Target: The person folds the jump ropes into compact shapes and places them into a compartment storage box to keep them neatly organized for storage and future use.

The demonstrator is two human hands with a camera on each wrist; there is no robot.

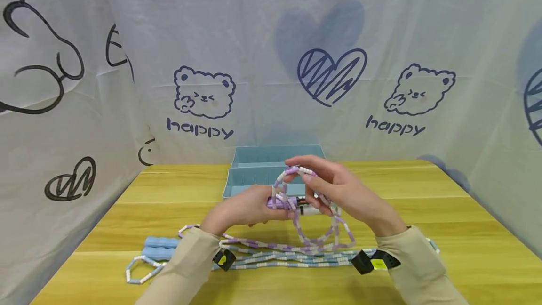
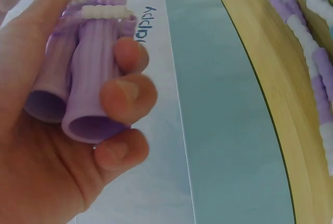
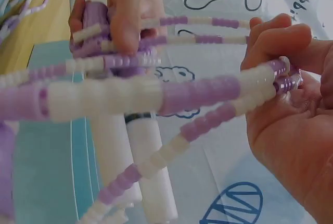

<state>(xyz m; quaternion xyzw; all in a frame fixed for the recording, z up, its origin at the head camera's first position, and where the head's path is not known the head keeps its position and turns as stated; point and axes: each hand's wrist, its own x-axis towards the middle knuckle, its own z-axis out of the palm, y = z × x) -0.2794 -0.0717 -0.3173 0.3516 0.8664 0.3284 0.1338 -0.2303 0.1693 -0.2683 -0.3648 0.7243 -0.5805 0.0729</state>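
My left hand (image 1: 250, 206) grips the two purple handles (image 2: 93, 78) of a beaded jump rope side by side, their hollow ends showing in the left wrist view. White tubes (image 3: 151, 166) lie in line with these handles. With its fingers and thumb, my right hand (image 1: 343, 187) pinches strands of the purple-and-white beaded rope (image 3: 200, 94). Loops of it are raised between the hands and hang below them. Lower strands cross over a blue-and-white beaded jump rope (image 1: 292, 264) stretched along the table. Its blue handles (image 1: 158, 253) lie left of my left forearm.
Two light blue trays (image 1: 254, 175) stand one behind the other at the table's back, partly hidden by my hands. A printed white curtain (image 1: 262, 60) surrounds the wooden table (image 1: 169, 187). At the left front lies a small loop of blue-and-white beads (image 1: 134, 280).
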